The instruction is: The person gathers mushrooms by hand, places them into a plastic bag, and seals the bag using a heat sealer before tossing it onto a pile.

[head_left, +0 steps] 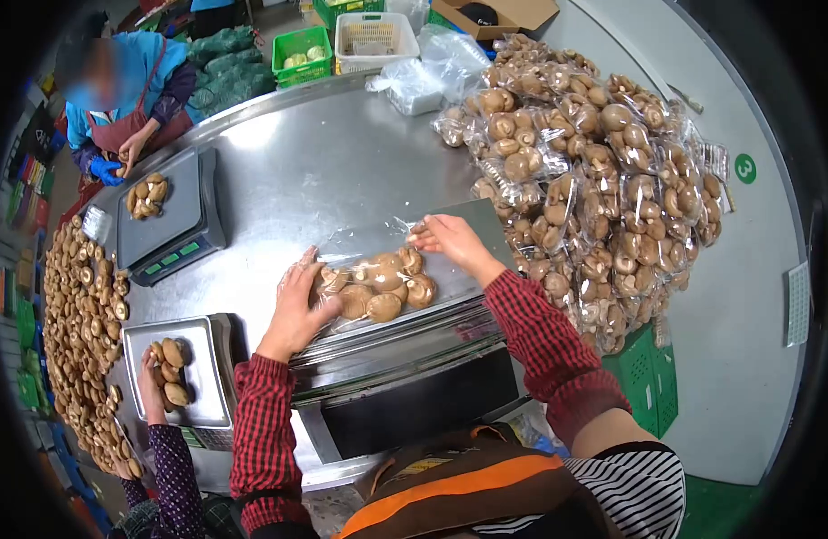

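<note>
A clear plastic bag of brown mushrooms lies on the metal table in front of me. At its left end is my left hand, thumb apart from the fingers, resting against the plastic. My right hand pinches the film at the bag's upper right corner, fingers closed together. Several mushrooms show through the plastic, the lowest ones near the table's front ledge. Beyond my right hand rises a big heap of bagged mushrooms.
Loose mushrooms are piled along the left edge. Two scales bear mushrooms; a co-worker's hand touches those on the nearer tray. Another person stands at the upper left. Plastic bags and crates are at the back.
</note>
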A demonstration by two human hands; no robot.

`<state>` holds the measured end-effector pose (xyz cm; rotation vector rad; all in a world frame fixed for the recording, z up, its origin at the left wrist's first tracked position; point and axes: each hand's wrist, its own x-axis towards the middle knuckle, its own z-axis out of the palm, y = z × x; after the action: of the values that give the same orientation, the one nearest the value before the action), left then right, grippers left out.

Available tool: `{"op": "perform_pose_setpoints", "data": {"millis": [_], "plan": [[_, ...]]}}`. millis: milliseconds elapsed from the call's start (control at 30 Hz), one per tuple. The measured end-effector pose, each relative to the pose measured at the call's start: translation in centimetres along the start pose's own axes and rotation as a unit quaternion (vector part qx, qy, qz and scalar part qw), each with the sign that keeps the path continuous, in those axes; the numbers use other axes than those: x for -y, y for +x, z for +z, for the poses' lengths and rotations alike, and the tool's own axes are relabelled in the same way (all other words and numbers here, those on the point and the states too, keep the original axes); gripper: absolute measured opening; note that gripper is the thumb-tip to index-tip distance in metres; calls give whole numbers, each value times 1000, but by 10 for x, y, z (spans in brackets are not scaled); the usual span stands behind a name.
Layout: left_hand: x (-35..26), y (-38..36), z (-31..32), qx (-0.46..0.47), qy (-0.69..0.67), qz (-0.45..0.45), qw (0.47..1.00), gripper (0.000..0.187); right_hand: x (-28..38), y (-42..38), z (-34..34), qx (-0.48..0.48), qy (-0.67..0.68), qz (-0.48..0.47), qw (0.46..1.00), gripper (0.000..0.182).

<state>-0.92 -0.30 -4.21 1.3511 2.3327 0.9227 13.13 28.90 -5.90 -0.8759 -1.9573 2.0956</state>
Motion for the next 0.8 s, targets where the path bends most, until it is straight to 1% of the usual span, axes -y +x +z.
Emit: {"op": "perform_pose_setpoints", "data": {"millis": [33,67,100,133,167,200,233,267,300,333,367,400,433,467,500,533,567,600,633,667,733,767,800], "plan": [[-8,-7,-4,23,36,4,999,87,6,-8,4,18,-34,20,999,38],[-13,-13,-3,28,31,-2,999,87,9,-14,7,35,-67,40,996,39],[-17,-16,-5,12,14,1,1000,92,7,-11,6,38,-69,41,996,39],[-22,-15,-9,-8,0,8,1000,97,10,-2,1,97,-100,75,987,42],[-28,-13,-14,-37,20,36,998,97,15,6,-4,154,-132,107,973,47],[-34,-12,-18,-40,22,38,998,97,26,10,-8,154,-133,103,974,47],[-39,-10,-22,26,-41,-60,997,97,41,12,-11,201,-254,140,936,51],[-43,-10,-25,91,-103,-158,978,96,51,11,-13,244,-370,175,879,56],[-36,-15,-21,40,-102,-99,989,94,49,7,-14,209,-379,167,886,51],[-27,-20,-17,34,-100,-95,990,94,49,0,-17,208,-382,161,886,51],[-16,-24,-15,25,-201,-120,972,90,49,-8,-23,228,-364,131,893,51],[-8,-30,-16,18,-302,-144,942,86,47,-17,-28,248,-347,104,899,52],[-4,-36,-22,16,-298,-180,937,70,37,-23,-32,248,-346,20,905,48],[2,-41,-29,66,-272,-267,922,46,24,-26,-32,245,-348,19,905,48],[2,-46,-23,9,-225,-210,952,37,10,-30,-27,171,-275,16,946,44],[4,-51,-14,-48,-175,-151,972,29,-1,-34,-18,96,-198,13,975,41],[6,-50,-3,-76,-126,-128,981,27,-11,-38,-8,54,-87,16,995,38],[4,-48,6,-102,-77,-102,986,27,-8,-46,0,49,-84,19,995,38],[-16,-46,8,-140,-162,-164,963,31,1,-56,8,31,-14,48,998,38],[-26,-51,8,-131,-159,-159,965,31,7,-67,12,11,57,75,995,39],[-39,-60,9,-127,-332,-197,914,31,18,-101,-2,-8,53,58,997,39],[-53,-73,4,-138,-351,-166,911,31,35,-134,-4,3,88,76,993,37],[-62,-89,-1,-98,-385,-214,892,31,38,-162,-7,13,124,97,987,36]]}}
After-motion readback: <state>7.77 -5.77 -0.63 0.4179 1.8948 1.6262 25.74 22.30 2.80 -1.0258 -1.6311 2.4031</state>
